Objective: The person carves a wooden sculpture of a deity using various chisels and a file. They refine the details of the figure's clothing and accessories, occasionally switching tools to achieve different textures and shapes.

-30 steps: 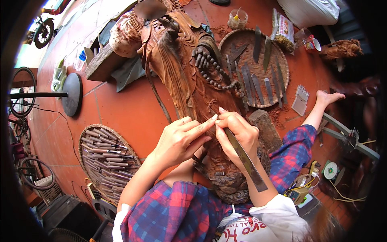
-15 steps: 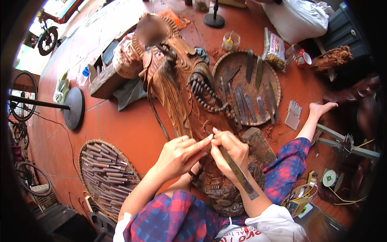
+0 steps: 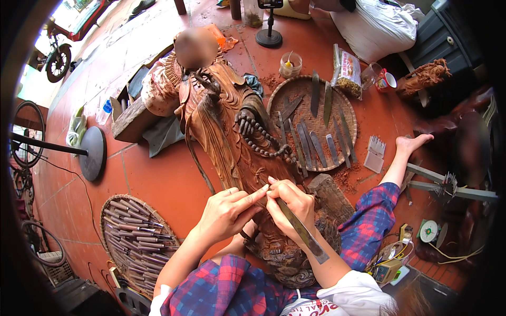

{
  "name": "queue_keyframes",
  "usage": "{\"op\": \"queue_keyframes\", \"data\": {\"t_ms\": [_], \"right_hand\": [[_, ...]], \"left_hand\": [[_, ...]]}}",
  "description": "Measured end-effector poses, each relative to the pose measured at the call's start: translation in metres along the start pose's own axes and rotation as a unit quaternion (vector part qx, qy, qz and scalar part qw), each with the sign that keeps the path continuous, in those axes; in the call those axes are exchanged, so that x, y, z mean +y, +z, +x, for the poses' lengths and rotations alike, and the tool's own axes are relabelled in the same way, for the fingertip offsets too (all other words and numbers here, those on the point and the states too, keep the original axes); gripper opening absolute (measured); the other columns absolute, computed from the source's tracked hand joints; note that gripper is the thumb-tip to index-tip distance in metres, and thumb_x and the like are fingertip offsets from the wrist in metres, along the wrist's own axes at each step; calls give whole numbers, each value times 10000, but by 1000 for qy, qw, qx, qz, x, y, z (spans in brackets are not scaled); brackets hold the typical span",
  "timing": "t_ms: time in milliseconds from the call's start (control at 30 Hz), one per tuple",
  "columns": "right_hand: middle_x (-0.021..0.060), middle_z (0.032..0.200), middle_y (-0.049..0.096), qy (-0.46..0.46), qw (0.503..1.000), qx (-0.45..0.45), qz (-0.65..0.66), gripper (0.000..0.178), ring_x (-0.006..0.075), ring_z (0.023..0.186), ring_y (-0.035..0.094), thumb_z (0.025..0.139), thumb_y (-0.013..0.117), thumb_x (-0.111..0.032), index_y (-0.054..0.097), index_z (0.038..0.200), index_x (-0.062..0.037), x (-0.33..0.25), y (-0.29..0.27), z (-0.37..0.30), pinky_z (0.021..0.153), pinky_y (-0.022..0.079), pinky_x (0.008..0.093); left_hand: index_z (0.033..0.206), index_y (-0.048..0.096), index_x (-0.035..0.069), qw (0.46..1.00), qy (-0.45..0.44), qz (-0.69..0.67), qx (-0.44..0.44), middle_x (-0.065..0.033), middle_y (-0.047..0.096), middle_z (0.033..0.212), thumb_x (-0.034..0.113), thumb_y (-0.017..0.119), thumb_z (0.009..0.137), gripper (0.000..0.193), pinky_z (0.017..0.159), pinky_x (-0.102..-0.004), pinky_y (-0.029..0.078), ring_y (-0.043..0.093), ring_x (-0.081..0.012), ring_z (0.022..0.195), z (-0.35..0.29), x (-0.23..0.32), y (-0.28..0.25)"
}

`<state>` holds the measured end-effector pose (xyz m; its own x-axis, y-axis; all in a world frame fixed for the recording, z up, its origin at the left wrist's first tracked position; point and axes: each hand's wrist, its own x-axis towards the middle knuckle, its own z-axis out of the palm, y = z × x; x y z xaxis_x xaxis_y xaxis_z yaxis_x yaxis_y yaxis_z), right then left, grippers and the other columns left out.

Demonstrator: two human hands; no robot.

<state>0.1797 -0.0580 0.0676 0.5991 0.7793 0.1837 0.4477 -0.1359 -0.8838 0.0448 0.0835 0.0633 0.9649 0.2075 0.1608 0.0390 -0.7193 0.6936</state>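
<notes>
A carved brown wooden statue (image 3: 227, 134) with a flowing robe and a bead string leans away from me, its ornate base between my legs. My right hand (image 3: 291, 204) is closed round a flat, dark metal carving blade (image 3: 302, 231). The blade's rear end lies back along my right forearm; its working tip is hidden by my fingers. My left hand (image 3: 227, 211) has its index finger stretched out and its thumb apart, the other fingers bent. That index fingertip touches my right fingers, just above the lower robe.
A round woven tray (image 3: 354, 117) with several flat blades lies beyond the statue on the right. At the left, another basket holds many wooden-handled chisels (image 3: 138, 237). A wooden block (image 3: 331, 196) sits by the base. A round black stand base (image 3: 94, 152) stands far left.
The whole view has shifted slightly, so the statue, trays and hands appear a little further left. Both hands keep nearly the same pose on the statue, with the blade still in my right hand.
</notes>
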Motion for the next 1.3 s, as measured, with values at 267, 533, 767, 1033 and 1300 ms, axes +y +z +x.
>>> {"op": "queue_keyframes", "data": {"t_ms": [267,533,767,1033,1300], "right_hand": [[157,900,707,-6,1000,16,1,125,349,1021,730,797,699,77,614,856,6,0,1,0,812,599,380],[199,916,680,-30,999,16,3,140,374,963,723,795,692,71,607,883,4,3,3,2,750,596,405],[168,871,667,-38,999,7,4,145,377,912,723,790,697,65,604,884,5,1,2,5,854,599,406],[162,892,684,-32,999,-3,2,142,347,966,732,792,699,75,618,885,5,0,0,6,802,593,399],[169,902,684,-35,999,1,-13,138,360,986,727,791,703,72,613,874,6,0,0,8,766,592,393]], "left_hand": [[1364,624,84,1000,-4,-3,0,-57,612,765,152,738,875,506,655,-356,503,596,-235,702,0,-1,0],[1348,636,104,1000,-9,2,3,-62,609,764,170,730,885,477,643,-363,506,606,-244,703,1,0,0],[1361,618,58,1000,5,-20,23,-58,596,732,126,768,836,550,624,-355,481,567,-234,653,-1,-2,2],[1386,606,81,1000,2,-4,23,-50,565,722,161,766,849,566,636,-349,472,560,-222,666,-4,-2,3],[1387,605,77,1000,5,-5,29,-50,577,734,161,762,850,566,640,-349,471,557,-228,661,-1,-2,4]]}}
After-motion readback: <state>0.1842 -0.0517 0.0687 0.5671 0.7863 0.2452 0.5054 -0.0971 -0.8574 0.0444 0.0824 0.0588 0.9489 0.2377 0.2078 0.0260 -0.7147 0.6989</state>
